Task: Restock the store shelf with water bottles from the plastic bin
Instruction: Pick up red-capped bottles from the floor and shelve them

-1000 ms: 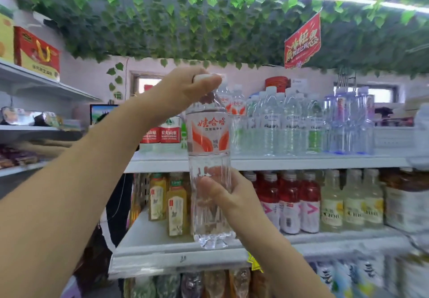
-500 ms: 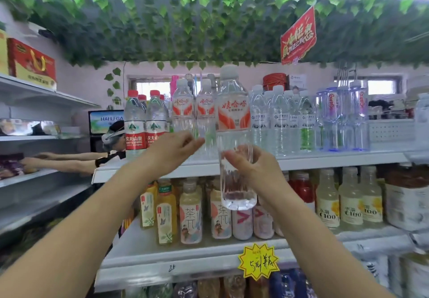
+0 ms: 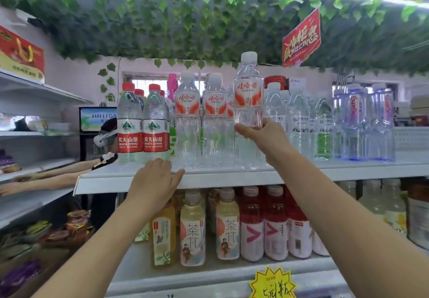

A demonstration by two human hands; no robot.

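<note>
Fingers (image 3: 246, 132) of the right hand (image 3: 267, 137) were curled round the Wahaha water bottle (image 3: 248, 93) at frame centre; judged risk: a tilted set-down toppling the adjacent Wahaha bottles (image 3: 214, 112).

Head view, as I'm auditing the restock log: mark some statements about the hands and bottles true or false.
1. The right hand grips a Wahaha water bottle. True.
2. The left hand also holds a bottle. False: it holds nothing and lies at the front edge of the top shelf.
3. The Nongfu Spring bottles stand left of the shelved Wahaha bottles. True.
4. The held bottle is red-capped. False: its cap is white.
</note>
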